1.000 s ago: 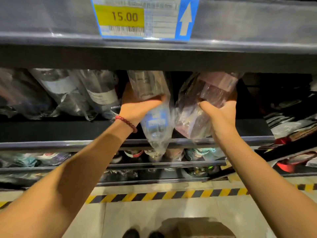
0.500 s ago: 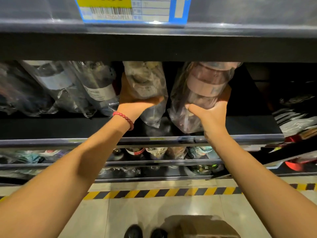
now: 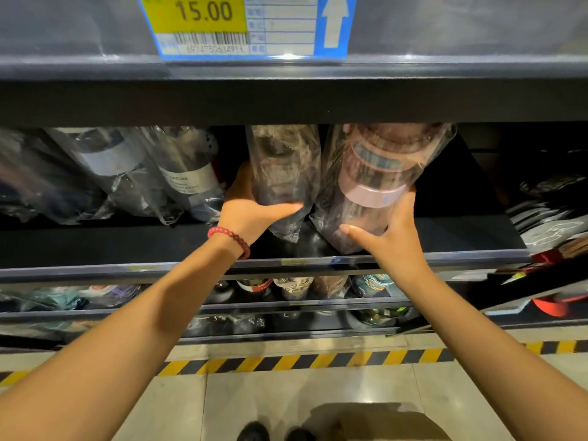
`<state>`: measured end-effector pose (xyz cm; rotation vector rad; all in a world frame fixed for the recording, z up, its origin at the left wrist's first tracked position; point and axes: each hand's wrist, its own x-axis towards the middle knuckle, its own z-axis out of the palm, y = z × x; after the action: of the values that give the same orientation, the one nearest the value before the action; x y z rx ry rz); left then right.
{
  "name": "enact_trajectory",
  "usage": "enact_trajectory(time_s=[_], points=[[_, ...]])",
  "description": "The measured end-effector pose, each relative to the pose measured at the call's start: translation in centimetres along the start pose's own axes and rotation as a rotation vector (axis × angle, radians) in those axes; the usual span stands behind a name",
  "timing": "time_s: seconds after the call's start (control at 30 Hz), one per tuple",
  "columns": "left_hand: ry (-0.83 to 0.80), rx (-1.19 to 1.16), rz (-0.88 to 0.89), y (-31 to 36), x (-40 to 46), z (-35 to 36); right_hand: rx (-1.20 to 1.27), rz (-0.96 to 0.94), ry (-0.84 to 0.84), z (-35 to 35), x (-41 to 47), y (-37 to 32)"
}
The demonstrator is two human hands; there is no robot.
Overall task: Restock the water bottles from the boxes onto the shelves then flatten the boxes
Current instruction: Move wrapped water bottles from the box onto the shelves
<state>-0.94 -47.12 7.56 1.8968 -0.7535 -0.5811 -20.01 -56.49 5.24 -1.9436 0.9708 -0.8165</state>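
Note:
Both arms reach into a dark shelf (image 3: pixel 445 237). My left hand (image 3: pixel 251 208), with a red bead bracelet at the wrist, grips a plastic-wrapped dark bottle (image 3: pixel 283 167) from the left side, thumb across its lower part. My right hand (image 3: pixel 391 230) grips a plastic-wrapped pink bottle (image 3: pixel 378 173) near its base, thumb in front. Both bottles stand side by side inside the shelf, their tops hidden behind the shelf above. A brown cardboard box (image 3: pixel 381 421) lies on the floor at the bottom edge.
Several wrapped bottles (image 3: pixel 178 176) lean at the left of the same shelf. Lower shelves (image 3: pixel 302 288) hold more bottles. A price label (image 3: pixel 222 23) reading 15.00 sits on the upper shelf edge. Yellow-black tape (image 3: pixel 302 361) runs across the floor. Shoes (image 3: pixel 254 432) show below.
Both hands have pushed the two wrapped bottles deeper and higher into the shelf, from hanging over the shelf's front edge to standing inside it. The left bottle's lower part has moved up off the rail.

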Motion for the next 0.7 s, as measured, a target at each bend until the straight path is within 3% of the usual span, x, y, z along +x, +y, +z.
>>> enact_trajectory(time_s=[0.23, 0.5, 0.7], points=[[0.072, 0.107, -0.058, -2.7, -0.3, 1.4, -0.182, 0.007, 0.031, 0.5, -0.5, 0.6], [0.1, -0.06, 0.011, -2.6, 1.3, 1.9, -0.185, 0.127, 0.018, 1.8, 2.5, 0.8], [0.11, 0.024, 0.044, -2.6, 3.0, 2.0, -0.131, 0.413, 0.034, 2.5, 4.3, 1.9]])
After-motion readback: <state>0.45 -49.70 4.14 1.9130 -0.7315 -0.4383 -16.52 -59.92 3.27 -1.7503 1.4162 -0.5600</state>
